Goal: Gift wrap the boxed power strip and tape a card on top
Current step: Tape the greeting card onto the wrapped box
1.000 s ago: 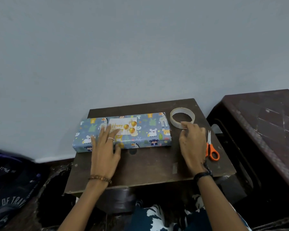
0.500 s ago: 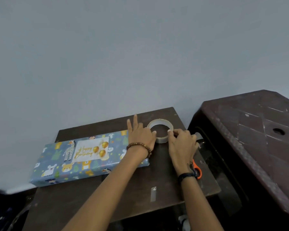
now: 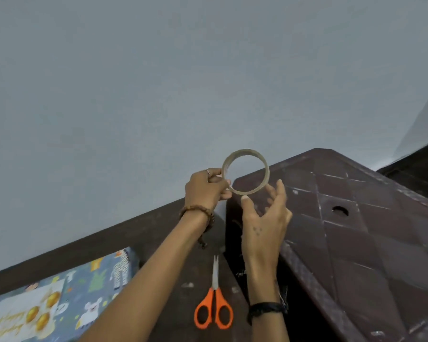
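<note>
My left hand [image 3: 205, 188] pinches the tape roll [image 3: 245, 172] at mid-frame; my right hand [image 3: 265, 213] is half open, fingertips at its lower rim. The wrapped box [image 3: 84, 287] sits lower left, the card [image 3: 22, 314] lying on it, scissors [image 3: 214, 304] beside. If I can't find the clear tape's end, I might tear it raggedly or nudge the loose card.

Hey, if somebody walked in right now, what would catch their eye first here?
The clear ring-shaped roll of tape held up mid-frame, pinched by the left hand, with the right hand open beneath it. Below, orange-handled scissors lie on the dark brown table; the animal-print wrapped box sits lower left.
</note>
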### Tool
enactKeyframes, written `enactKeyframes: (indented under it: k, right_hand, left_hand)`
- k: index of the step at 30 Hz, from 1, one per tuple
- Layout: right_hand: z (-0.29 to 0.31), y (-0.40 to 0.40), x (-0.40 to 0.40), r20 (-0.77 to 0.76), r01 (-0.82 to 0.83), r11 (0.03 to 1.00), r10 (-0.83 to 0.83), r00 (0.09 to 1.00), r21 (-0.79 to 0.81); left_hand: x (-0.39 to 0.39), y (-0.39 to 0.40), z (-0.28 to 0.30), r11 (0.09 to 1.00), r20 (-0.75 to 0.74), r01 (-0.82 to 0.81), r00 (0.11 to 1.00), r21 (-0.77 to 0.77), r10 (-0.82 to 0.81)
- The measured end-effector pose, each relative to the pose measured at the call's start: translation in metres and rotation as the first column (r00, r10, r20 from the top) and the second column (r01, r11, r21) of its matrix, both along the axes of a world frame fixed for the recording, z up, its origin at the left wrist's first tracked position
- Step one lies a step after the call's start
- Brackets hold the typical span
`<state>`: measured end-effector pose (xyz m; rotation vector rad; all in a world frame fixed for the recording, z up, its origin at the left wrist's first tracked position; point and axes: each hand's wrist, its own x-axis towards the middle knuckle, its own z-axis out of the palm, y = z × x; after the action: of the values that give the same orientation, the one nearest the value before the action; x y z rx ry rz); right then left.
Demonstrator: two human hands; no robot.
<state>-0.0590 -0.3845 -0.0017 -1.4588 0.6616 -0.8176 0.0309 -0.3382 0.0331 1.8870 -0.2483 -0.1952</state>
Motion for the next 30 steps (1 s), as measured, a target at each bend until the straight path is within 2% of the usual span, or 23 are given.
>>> enactKeyframes:
  k: [2, 5, 8, 11, 14, 17, 19, 20, 22, 23, 26, 28, 30]
  right_hand:
    - [-0.004, -0.015, -0.002, -0.076, -0.024, 0.998, 0.020, 0.997, -0.052]
    - [-0.015, -0.031, 0.001, -0.258, -0.047, 0.971, -0.016, 0.966, -0.234]
    - [-0.021, -0.038, 0.002, -0.445, -0.126, 0.940, -0.031, 0.895, -0.318]
    - [-0.018, -0.038, -0.003, -0.390, -0.137, 0.946, 0.013, 0.921, -0.293]
    - [-0.003, -0.033, -0.011, -0.202, -0.049, 0.987, 0.017, 0.979, -0.152]
    - [0.003, -0.017, -0.014, -0.209, -0.142, 0.985, 0.120, 0.971, -0.094]
    - [0.002, 0.002, -0.020, -0.355, -0.286, 0.955, 0.241, 0.903, -0.079]
    - [-0.001, 0.011, -0.024, -0.478, -0.355, 0.931, 0.275, 0.834, -0.084]
    - [-0.005, 0.027, -0.040, -0.721, -0.431, 0.894, 0.218, 0.658, -0.124]
    - [-0.006, 0.034, -0.047, -0.780, -0.451, 0.883, 0.189, 0.597, -0.131]
    - [-0.002, 0.051, -0.060, -0.821, -0.453, 0.880, 0.153, 0.550, -0.140]
    - [-0.002, 0.058, -0.063, -0.821, -0.435, 0.890, 0.144, 0.553, -0.137]
    - [-0.006, 0.058, -0.067, -0.780, -0.385, 0.920, 0.188, 0.597, -0.074]
  left_hand:
    - [0.009, -0.025, -0.007, 0.996, -0.043, 0.027, 0.999, 0.087, -0.023]
    - [0.020, -0.050, -0.021, 0.968, -0.064, 0.040, 0.998, 0.248, -0.025]
    - [0.026, -0.062, -0.030, 0.955, -0.080, 0.061, 0.996, 0.291, -0.039]
    - [0.019, -0.061, -0.027, 0.968, -0.089, 0.087, 0.994, 0.237, -0.068]
    - [0.003, -0.035, -0.017, 0.947, 0.065, 0.070, 0.993, 0.315, -0.095]
    - [-0.024, 0.008, -0.010, 0.908, 0.182, 0.011, 0.978, 0.420, -0.096]
    - [-0.044, 0.040, -0.014, 0.854, 0.175, -0.022, 0.981, 0.520, -0.082]
    - [-0.055, 0.055, -0.019, 0.836, 0.151, -0.027, 0.986, 0.548, -0.067]
    - [-0.078, 0.077, -0.035, 0.809, 0.089, -0.015, 0.995, 0.587, -0.046]
    - [-0.087, 0.084, -0.045, 0.783, 0.066, 0.001, 0.996, 0.622, -0.054]
    - [-0.109, 0.092, -0.069, 0.734, 0.041, 0.038, 0.995, 0.679, -0.089]
    - [-0.118, 0.092, -0.073, 0.760, 0.064, 0.027, 0.994, 0.649, -0.090]
    - [-0.124, 0.090, -0.074, 0.792, 0.101, -0.016, 0.993, 0.611, -0.058]
